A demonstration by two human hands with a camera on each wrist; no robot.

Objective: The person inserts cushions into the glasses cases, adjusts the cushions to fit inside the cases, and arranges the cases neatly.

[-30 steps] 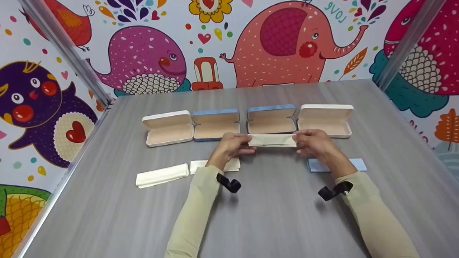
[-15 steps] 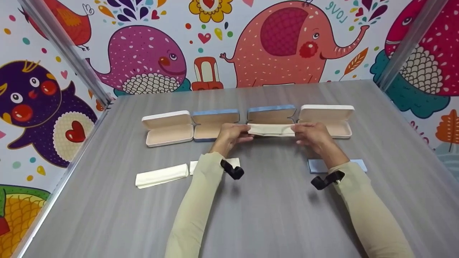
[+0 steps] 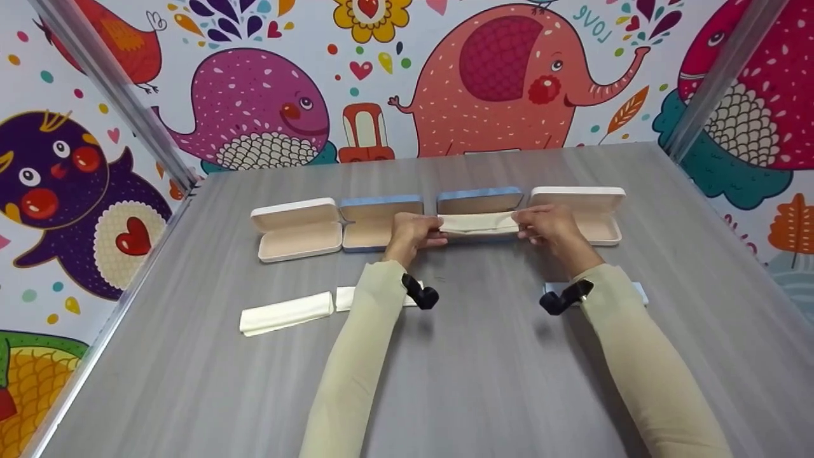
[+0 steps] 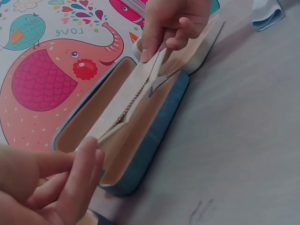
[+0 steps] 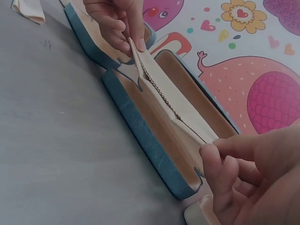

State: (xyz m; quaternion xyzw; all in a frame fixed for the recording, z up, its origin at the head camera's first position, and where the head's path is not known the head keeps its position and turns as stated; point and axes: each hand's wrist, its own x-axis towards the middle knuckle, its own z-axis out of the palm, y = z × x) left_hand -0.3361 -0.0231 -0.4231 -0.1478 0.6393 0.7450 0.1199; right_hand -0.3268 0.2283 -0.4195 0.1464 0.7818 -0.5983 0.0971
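A folded cream cloth is stretched between both hands, over an open blue glasses case with a tan lining. The left hand pinches the cloth's left end between thumb and fingers. At the other end, the right hand pinches it the same way. Seen from the left wrist, the cloth runs lengthwise above the case, its zigzag edge facing up. In the right wrist view, the case's tray shows below the cloth.
To the left stand an open white case and a second blue case; another white case stands right. Nearer lie a cream cloth, another cream cloth partly under the left sleeve, and a blue cloth behind the right wrist.
Both hands have moved away from the body with the cream cloth, from in front of the right-hand blue case to over it. The cases and the other cloths stay put.
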